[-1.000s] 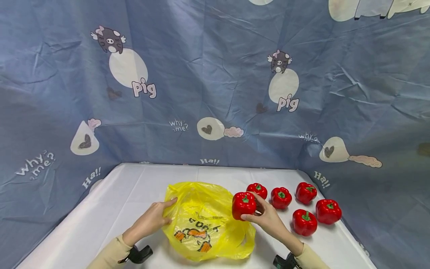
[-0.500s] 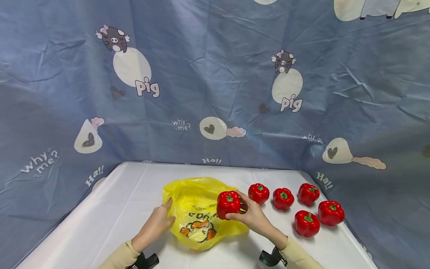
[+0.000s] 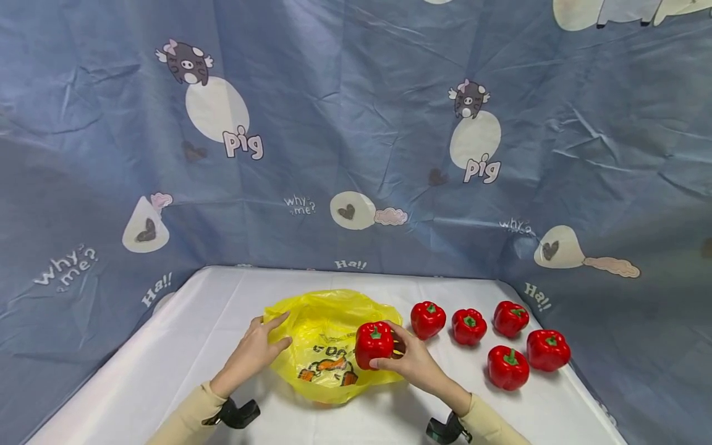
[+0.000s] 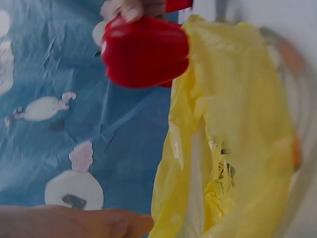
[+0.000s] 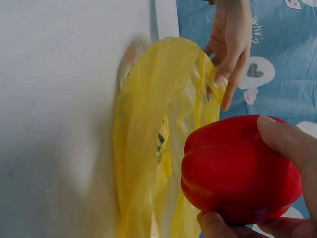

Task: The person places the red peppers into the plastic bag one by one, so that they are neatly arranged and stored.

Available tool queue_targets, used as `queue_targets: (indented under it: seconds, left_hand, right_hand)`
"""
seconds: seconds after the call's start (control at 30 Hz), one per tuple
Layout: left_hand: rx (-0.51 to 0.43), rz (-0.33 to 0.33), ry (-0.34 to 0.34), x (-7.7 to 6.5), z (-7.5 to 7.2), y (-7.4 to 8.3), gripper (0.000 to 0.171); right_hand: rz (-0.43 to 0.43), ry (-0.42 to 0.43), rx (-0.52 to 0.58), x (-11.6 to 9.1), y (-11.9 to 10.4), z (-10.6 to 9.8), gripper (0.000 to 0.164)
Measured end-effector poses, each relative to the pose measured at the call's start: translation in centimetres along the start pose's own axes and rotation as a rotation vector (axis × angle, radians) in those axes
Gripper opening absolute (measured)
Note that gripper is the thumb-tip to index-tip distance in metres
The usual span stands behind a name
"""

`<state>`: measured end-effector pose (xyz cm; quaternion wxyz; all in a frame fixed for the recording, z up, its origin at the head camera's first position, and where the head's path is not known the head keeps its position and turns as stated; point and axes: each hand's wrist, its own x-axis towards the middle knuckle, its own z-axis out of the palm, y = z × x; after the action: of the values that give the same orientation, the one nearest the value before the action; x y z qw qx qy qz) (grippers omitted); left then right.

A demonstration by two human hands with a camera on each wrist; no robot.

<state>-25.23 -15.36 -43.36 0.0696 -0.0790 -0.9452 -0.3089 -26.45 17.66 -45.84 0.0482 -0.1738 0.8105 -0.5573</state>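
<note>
A glossy red bell pepper (image 3: 374,346) with a green stem is held between the thumb and fingers of my right hand (image 3: 413,363), over the right part of a yellow plastic bag (image 3: 311,389). The bag's mouth gapes, with orange and black print showing inside. At its left rim is my left hand (image 3: 254,347), thumb and index finger stretched out and spread, touching the plastic. In the right wrist view the held pepper (image 5: 237,171) is large and close, with the left hand (image 5: 230,49) beyond it at the bag's rim (image 5: 210,89).
Several more red bell peppers stand on the white table to the right, the nearest pepper (image 3: 508,368) with its stem up, another pepper (image 3: 427,320) just behind the right hand. A blue printed cloth (image 3: 356,142) hangs behind the table (image 3: 222,309).
My right hand has carried the pepper left, from the bag's right edge to over the bag, then slightly lower. The left hand's thumb and index finger are spread wider, and the bag's front edge sits higher.
</note>
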Motion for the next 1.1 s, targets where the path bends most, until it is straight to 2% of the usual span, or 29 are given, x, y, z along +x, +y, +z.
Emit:
queue_targets:
  seconds: [0.17,0.23,0.3,0.43,0.5,0.6,0.8,1.0,1.1]
  left_hand:
    - [-0.086,-0.074,-0.168,1.1,-0.1,-1.1,0.055]
    - [-0.135,-0.111,-0.213,1.4,0.2,-1.6,0.055]
    - [-0.166,-0.126,-0.226,1.6,0.5,-2.1,0.056]
    - [-0.256,-0.163,-0.203,1.7,1.2,-2.7,0.061]
    - [-0.266,-0.161,-0.189,1.3,1.4,-2.5,0.064]
    - [-0.23,-0.131,-0.187,0.7,1.6,-1.6,0.07]
    - [-0.186,-0.078,-0.233,0.0,1.4,0.4,0.078]
    - [-0.202,-0.023,-0.278,-0.5,1.4,1.6,0.083]
    - [-0.214,-0.016,-0.284,-0.7,1.5,2.1,0.084]
  right_hand:
    - [-0.008,-0.016,0.014,-0.1,0.3,0.3,0.083]
    - [-0.007,-0.022,0.02,-0.1,0.4,0.4,0.084]
    - [-0.002,-0.023,0.02,-0.1,0.5,0.4,0.084]
    - [0.011,-0.023,0.02,-0.1,0.5,0.4,0.085]
    - [0.012,-0.022,0.016,-0.1,0.3,0.3,0.084]
    - [0.006,-0.017,0.004,0.0,0.1,0.0,0.084]
    - [-0.023,-0.009,-0.014,0.5,-0.4,-0.2,0.085]
    - [-0.041,-0.059,0.007,0.8,-1.0,0.2,0.088]
    - [-0.037,-0.086,0.017,0.8,-1.2,0.5,0.088]
